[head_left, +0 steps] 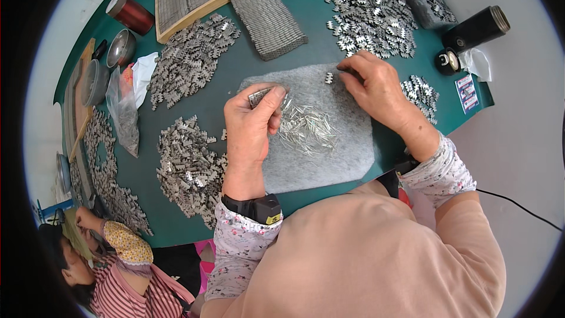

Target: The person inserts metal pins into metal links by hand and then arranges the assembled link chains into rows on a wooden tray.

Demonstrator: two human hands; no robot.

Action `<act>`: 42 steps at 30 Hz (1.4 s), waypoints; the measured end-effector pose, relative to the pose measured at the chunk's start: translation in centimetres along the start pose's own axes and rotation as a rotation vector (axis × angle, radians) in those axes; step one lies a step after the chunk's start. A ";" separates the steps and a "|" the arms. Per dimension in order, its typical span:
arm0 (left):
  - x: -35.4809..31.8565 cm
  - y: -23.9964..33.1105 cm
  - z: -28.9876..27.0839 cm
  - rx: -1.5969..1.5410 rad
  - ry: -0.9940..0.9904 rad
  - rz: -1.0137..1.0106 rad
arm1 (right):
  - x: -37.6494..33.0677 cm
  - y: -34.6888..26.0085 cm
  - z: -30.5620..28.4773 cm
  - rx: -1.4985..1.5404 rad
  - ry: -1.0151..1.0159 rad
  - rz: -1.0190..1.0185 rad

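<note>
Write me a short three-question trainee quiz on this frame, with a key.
1. True or false: the thin silvery pins lie on the grey felt mat.
2. What does the left hand hold?
A) a plastic bag
B) a grey metal piece
C) a red cup
3. Fill in: in the picture, the black flask is to the ____ of the felt mat.

Key: 1 true; 2 B; 3 right.

Green runs right across the desk (206, 103), pale mottled grey on the mat (329, 174), bright silver from the pins (307, 131)! Silver-grey metal pieces (371, 15) glint; one flask (477, 29) is black, the tumbler (132, 15) deep red. White sleeves (442, 171) flash pink-and-dark florals beside a plain peach top (376, 247).
</note>
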State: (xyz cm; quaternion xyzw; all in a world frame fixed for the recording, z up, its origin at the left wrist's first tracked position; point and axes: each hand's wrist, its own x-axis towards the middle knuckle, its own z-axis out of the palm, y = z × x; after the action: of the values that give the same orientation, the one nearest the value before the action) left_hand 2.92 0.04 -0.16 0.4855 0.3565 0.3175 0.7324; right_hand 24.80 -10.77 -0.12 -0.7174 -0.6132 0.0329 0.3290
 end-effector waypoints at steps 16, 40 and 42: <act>-0.1 -0.1 0.5 0.126 0.018 0.065 | 2.5 -0.4 2.8 -0.014 -0.012 -0.184; -0.1 0.1 -0.2 -0.084 0.009 0.163 | 2.6 -4.0 2.0 0.579 -0.126 0.117; 0.1 0.6 -0.6 -0.113 0.059 0.165 | 2.7 -3.6 2.4 0.298 -0.126 0.020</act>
State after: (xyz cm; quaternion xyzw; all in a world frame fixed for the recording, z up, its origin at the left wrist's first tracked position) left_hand 2.39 0.57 0.21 0.4616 0.3181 0.4104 0.7193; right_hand 21.27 -7.23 0.83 -0.6632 -0.6137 0.1720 0.3923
